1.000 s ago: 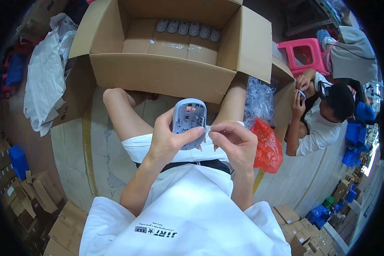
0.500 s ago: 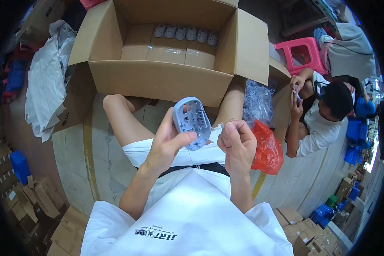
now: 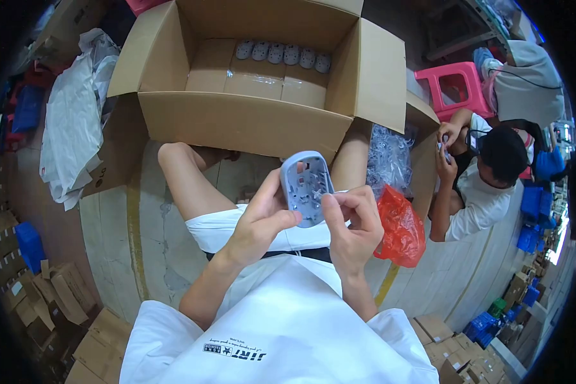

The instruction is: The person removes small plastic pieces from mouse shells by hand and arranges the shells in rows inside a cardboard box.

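Gripping the rounded, grey-blue plastic shell (image 3: pixel 306 192), your left hand (image 3: pixel 261 223) holds its hollow, studded inside facing you, on your side of the cardboard box (image 3: pixel 243 121). Your right hand (image 3: pixel 353 223) curls at the shell's edge; whether it pinches anything is unclear. Six pale pieces (image 3: pixel 275 53) line up inside the box.

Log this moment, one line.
left hand: holds shell | right hand: fingers at shell, grip unclear | carton: six grey pieces in row

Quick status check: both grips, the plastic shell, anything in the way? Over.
Left grip holds plastic shell, hollow side showing. Right grip at shell's edge, can't tell if holding anything. Nothing seen blocking; cardboard box stands beyond.
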Tool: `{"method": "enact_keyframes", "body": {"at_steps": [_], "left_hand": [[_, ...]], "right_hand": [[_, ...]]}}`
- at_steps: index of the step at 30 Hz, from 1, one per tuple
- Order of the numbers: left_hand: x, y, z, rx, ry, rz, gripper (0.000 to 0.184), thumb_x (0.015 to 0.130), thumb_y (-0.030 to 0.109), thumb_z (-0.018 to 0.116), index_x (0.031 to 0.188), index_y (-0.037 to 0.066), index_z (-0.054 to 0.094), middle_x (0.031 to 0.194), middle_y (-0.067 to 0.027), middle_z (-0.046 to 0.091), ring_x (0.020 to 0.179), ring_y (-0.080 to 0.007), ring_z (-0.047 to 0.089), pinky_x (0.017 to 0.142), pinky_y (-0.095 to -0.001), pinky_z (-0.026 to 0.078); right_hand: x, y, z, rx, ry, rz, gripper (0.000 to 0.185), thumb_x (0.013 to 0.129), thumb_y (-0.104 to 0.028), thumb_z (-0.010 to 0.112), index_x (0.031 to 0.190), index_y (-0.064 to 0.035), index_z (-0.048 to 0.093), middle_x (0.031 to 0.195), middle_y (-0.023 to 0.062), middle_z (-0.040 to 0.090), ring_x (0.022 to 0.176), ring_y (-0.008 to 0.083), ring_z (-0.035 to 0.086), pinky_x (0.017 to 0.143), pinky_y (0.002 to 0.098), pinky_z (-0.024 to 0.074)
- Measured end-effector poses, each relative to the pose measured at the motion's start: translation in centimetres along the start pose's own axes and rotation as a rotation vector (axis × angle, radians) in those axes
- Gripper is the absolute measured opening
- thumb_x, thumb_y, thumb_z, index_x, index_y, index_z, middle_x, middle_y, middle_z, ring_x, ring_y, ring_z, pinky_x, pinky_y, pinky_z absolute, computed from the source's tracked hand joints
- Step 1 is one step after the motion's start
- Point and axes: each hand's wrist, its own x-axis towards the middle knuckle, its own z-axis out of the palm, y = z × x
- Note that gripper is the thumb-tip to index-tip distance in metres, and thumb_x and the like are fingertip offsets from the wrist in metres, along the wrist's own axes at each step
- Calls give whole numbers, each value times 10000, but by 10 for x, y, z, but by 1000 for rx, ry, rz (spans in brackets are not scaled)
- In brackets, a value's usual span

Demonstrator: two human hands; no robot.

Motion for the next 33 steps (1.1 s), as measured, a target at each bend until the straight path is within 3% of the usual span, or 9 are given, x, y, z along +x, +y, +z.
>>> {"method": "enact_keyframes", "body": {"at_steps": [7, 18, 23, 27, 33], "left_hand": [[-5, 1, 10, 117, 14, -3, 647, 801, -9, 486, 1418, 6, 291, 1333, -180, 462, 1188, -267, 477, 1020, -370, 365], [-6, 0, 6, 198, -56, 10, 628, 854, -3, 456, 1445, 19, 244, 1356, -187, 408, 1196, -280, 454, 997, -363, 381], [-5, -6, 10, 347, -8, 110, 553, 870, 3, 487, 1400, 8, 326, 1226, -183, 527, 1056, -255, 548, 892, -325, 454], [-2, -8, 15, 722, 171, 236, 440, 880, -5, 519, 1312, -7, 440, 1034, -149, 625, 830, -193, 598, 713, -270, 495], [1, -11, 10, 672, 265, 270, 358, 875, -19, 545, 1232, -16, 513, 904, -110, 654, 681, -144, 573, 589, -239, 474]], "right_hand": [[-3, -1, 6, -231, 13, -98, 68, 785, -45, 728, 802, -7, 675, 754, 29, 484, 610, 101, 413, 491, 218, 331], [-3, -3, 9, -235, 34, -115, 65, 782, -40, 727, 810, -7, 679, 740, 28, 478, 600, 99, 406, 489, 217, 325], [-5, -3, 9, -237, 28, -126, 69, 788, -52, 726, 780, -40, 659, 763, 6, 487, 620, 84, 393, 515, 211, 300], [-3, -6, 5, -170, -59, -44, 56, 776, -32, 726, 801, -11, 680, 726, 19, 481, 602, 92, 403, 488, 216, 318], [-2, -7, 2, -83, -100, -28, 129, 772, -39, 724, 888, 0, 682, 687, 0, 466, 591, 94, 399, 494, 212, 332]]}}
